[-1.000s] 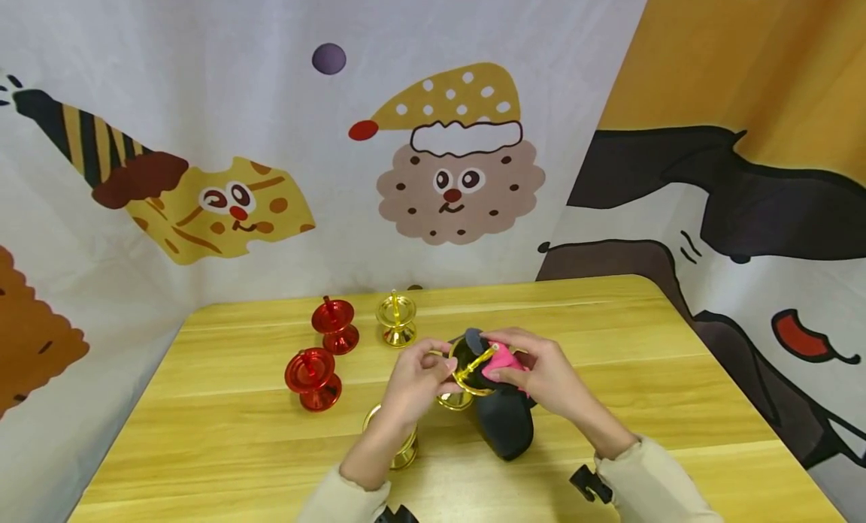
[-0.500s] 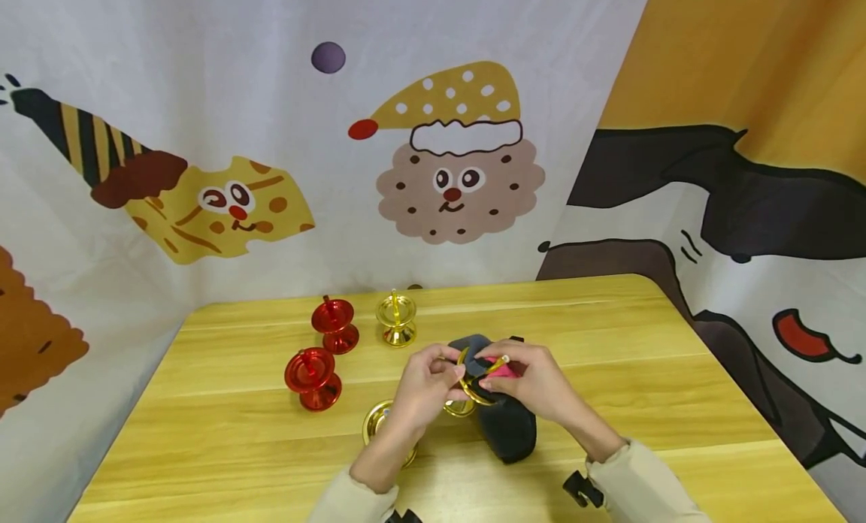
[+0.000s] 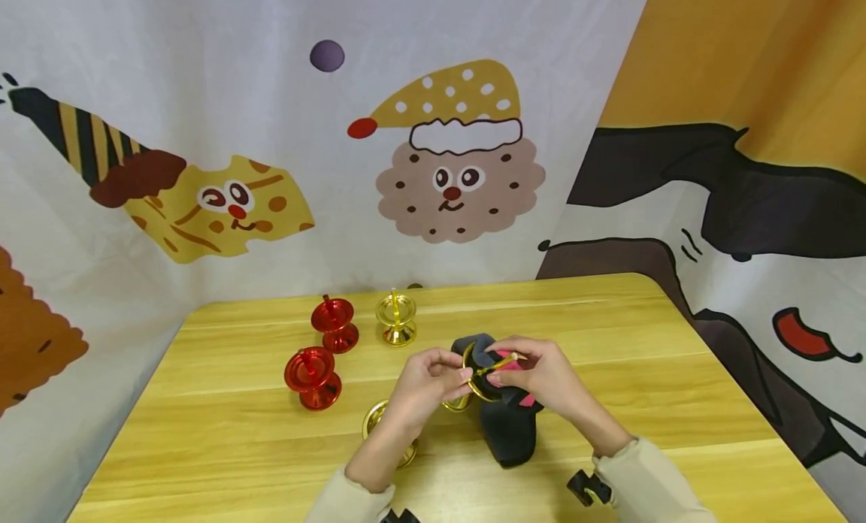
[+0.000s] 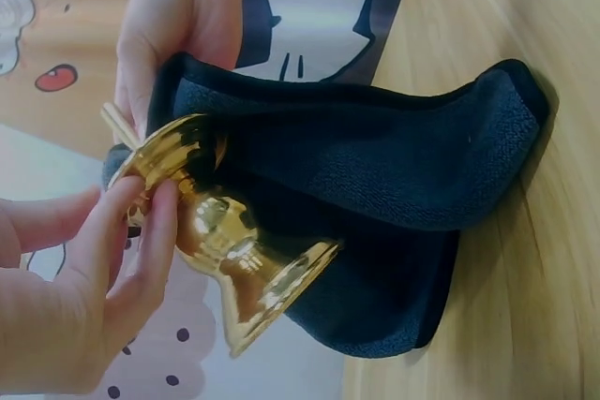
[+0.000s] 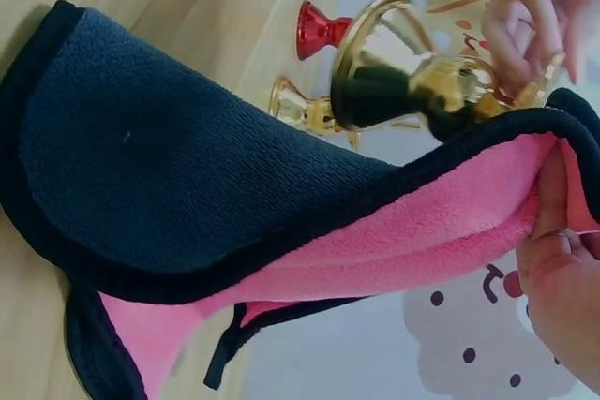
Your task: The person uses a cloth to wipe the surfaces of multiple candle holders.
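My left hand [image 3: 433, 376] pinches the rim of a gold candle holder [image 4: 230, 241] with a cup, a waisted stem and a flared base. The holder is tilted over the table, its central spike [image 3: 509, 359] pointing up to the right. In my right hand [image 3: 544, 373] is a two-sided cleaning cloth [image 5: 169, 147], dark blue-grey on one face and pink on the other, edged in black. Those fingers pinch it at the cup, beside the spike. The rest of the cloth hangs beneath the hands in folds and hides part of the cup in the left wrist view.
Two red candle holders [image 3: 314, 378] stand at the left of the wooden table [image 3: 223, 448]. One gold holder [image 3: 397, 320] is at the back; another gold holder [image 3: 375, 418] sits partly hidden under my left forearm. A cartoon-printed curtain [image 3: 271, 95] hangs behind the table.
The held candle holder has shifted slightly right, and its spike leans further right. My left hand moved right with it. The cloth has been refolded around the cup, with less pink showing in the head view.
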Available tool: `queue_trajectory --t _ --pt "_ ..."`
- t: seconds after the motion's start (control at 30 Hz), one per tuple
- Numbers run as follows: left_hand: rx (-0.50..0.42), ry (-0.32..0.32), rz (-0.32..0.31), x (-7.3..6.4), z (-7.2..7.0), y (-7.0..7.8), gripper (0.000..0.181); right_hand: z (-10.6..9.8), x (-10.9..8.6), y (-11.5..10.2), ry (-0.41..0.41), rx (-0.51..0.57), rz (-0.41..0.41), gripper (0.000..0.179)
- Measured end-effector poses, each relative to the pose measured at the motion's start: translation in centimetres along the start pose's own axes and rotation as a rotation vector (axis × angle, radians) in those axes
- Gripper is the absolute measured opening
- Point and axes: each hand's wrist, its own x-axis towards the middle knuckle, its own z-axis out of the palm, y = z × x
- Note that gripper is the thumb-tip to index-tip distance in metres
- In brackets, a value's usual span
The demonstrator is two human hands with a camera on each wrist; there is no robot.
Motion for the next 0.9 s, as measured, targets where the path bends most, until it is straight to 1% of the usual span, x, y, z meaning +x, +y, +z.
queue_trajectory --t 0.07,0.23,0.4,0.53,0.6,0.67,0.73,0.83,0.9 --pt "-0.005 0.005 -0.002 0.0 0.0 0.0 0.021 -0.3 0.0 -0.1 0.002 0.005 0.003 0.033" --pt "0.021 0.033 -0.012 0.1 0.0 -0.1 0.017 -1.0 -0.2 -0.7 -0.001 0.022 0.013 0.036" --pt "0.042 0.055 -0.032 0.3 -0.1 -0.3 0.016 -2.0 -0.5 -1.6 0.017 0.056 0.035 0.037" --pt "-0.003 0.049 -0.039 0.3 -0.3 -0.2 0.019 -2.6 -0.6 -2.1 0.051 0.055 0.029 0.039" --pt "-0.027 0.034 -0.037 0.3 -0.4 -0.2 0.021 -2.6 -0.6 -2.1 0.050 0.022 0.022 0.043" --pt "-0.037 0.018 -0.031 0.3 -0.5 0.0 0.023 -2.4 -0.5 -2.1 0.028 -0.008 0.021 0.047" --pt "-0.033 0.006 -0.025 0.2 -0.5 0.1 0.024 -2.0 -0.4 -2.1 -0.011 -0.033 0.015 0.049" --pt "-0.021 -0.014 -0.016 0.1 -0.4 0.4 0.025 -1.3 -0.4 -1.9 -0.065 -0.065 -0.014 0.050" --pt "-0.009 -0.023 -0.006 0.1 -0.3 0.5 0.025 -1.0 -0.3 -1.7 -0.084 -0.094 -0.041 0.049"
